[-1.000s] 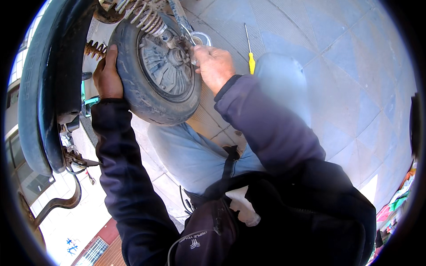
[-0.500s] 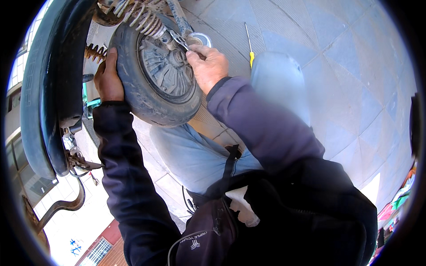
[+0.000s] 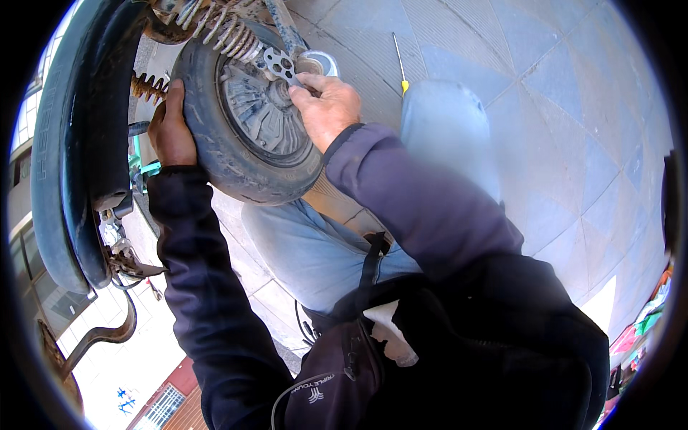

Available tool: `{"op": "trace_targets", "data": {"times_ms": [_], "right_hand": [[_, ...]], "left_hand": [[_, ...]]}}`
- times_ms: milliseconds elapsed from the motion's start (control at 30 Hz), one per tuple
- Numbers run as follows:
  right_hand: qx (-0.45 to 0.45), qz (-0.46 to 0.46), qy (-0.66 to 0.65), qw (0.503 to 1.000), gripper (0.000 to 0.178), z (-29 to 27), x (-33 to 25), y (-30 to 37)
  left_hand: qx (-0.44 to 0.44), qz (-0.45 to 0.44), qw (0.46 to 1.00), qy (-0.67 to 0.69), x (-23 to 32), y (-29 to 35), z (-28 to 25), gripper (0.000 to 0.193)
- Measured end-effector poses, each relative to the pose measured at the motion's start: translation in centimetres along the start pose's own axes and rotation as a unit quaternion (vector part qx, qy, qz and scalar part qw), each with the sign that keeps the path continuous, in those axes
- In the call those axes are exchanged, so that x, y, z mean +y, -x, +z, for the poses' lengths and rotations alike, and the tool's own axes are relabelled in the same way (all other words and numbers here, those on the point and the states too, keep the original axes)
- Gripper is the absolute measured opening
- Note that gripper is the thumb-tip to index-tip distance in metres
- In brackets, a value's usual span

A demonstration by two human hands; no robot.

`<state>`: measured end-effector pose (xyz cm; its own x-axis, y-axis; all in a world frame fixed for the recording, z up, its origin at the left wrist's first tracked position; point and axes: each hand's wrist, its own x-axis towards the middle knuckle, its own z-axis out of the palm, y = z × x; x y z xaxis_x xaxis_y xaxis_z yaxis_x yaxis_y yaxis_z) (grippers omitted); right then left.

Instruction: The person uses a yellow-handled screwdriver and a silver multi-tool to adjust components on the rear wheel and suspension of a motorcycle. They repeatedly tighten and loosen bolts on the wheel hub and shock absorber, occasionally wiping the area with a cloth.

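Observation:
A dirty scooter-type wheel with a black tyre (image 3: 209, 140) and a grey finned hub (image 3: 266, 115) stands tilted before me. My left hand (image 3: 172, 132) grips the tyre's left side, thumb along the tread and fingertips hidden behind it. My right hand (image 3: 330, 107) pinches a flat silver multi-hole wrench (image 3: 279, 66) by one end, fingers closed. The wrench's holed face shows above the axle area, beside the lower end of a coil-spring shock absorber (image 3: 233, 36). Whether it touches a nut I cannot tell. A round silver metal part (image 3: 328, 61) lies just beyond my right fingers.
A screwdriver (image 3: 399, 61) with a yellow handle lies on the grey paving (image 3: 545, 129), by my bent knee (image 3: 448, 129). The long black seat or body (image 3: 61, 165) of the vehicle runs along the left. A second, rusty spring (image 3: 149, 87) shows behind the tyre.
The wrench has turned from nearly edge-on to showing its holed face. My right hand has shifted slightly left with it. My left hand keeps its hold on the tyre.

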<state>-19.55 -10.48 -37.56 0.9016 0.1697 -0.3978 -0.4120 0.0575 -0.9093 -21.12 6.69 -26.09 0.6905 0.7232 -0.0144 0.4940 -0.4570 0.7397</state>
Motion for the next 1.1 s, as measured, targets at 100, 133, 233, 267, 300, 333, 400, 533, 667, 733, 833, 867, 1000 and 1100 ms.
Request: {"op": "trace_targets", "data": {"times_ms": [100,133,233,267,300,333,400,533,667,733,833,867,1000,1100], "right_hand": [[0.001,-0.022,0.01,1.0,0.032,0.1,0.3,0.1],[0.002,-0.03,0.008,1.0,0.032,0.1,0.3,0.1],[0.01,-0.048,0.036,0.998,0.03,0.1,0.4,0.0],[0.009,-0.051,0.05,0.997,0.03,0.0,0.3,0.1],[0.008,-0.055,0.064,0.996,0.03,-0.1,-0.1,0.2],[0.007,-0.06,0.079,0.995,0.029,-0.3,-0.3,0.2],[0.004,-0.071,0.088,0.994,0.029,-0.3,-0.1,0.0],[0.021,-0.107,0.096,0.989,0.028,-0.3,-0.1,0.1],[-0.04,-0.026,0.07,0.996,0.027,-1.0,-1.9,0.1],[-0.036,-0.042,0.073,0.996,0.028,-1.0,-2.1,0.1],[-0.026,-0.032,0.077,0.996,0.028,-0.8,-1.9,0.2],[-0.027,-0.021,0.065,0.997,0.029,-0.8,-2.0,0.2],[-0.044,0.027,0.019,0.999,0.03,-0.7,-3.0,0.7],[-0.05,0.057,-0.045,0.996,0.03,-0.3,-2.8,0.3]], "left_hand": [[0.004,0.0,1.0,-0.003,0.1,0.0,0.0,0.053],[0.003,0.001,1.0,-0.005,0.1,0.0,0.0,0.054],[0.003,-0.002,1.0,-0.001,0.1,0.0,0.1,0.054],[0.005,-0.005,1.0,0.002,0.1,0.0,0.1,0.055],[0.005,-0.003,1.0,0.001,0.0,-0.1,0.0,0.055],[0.004,0.0,1.0,0.001,-0.2,-0.2,-0.1,0.055],[0.002,0.002,1.0,0.003,-0.4,-0.3,-0.1,0.055],[0.0,0.004,1.0,0.007,-0.3,-0.3,-0.1,0.056],[-0.001,0.009,1.0,0.0,-0.5,-0.5,-0.1,0.056],[0.0,0.008,1.0,-0.001,-0.5,-0.5,-0.1,0.055],[0.003,0.011,1.0,-0.009,-0.5,-0.4,-0.2,0.055],[0.005,0.013,1.0,-0.013,-0.5,-0.4,-0.2,0.055],[0.002,0.006,1.0,-0.005,-0.3,-0.3,-0.2,0.056],[-0.006,0.007,1.0,0.009,-0.5,-0.4,0.0,0.056]]}}
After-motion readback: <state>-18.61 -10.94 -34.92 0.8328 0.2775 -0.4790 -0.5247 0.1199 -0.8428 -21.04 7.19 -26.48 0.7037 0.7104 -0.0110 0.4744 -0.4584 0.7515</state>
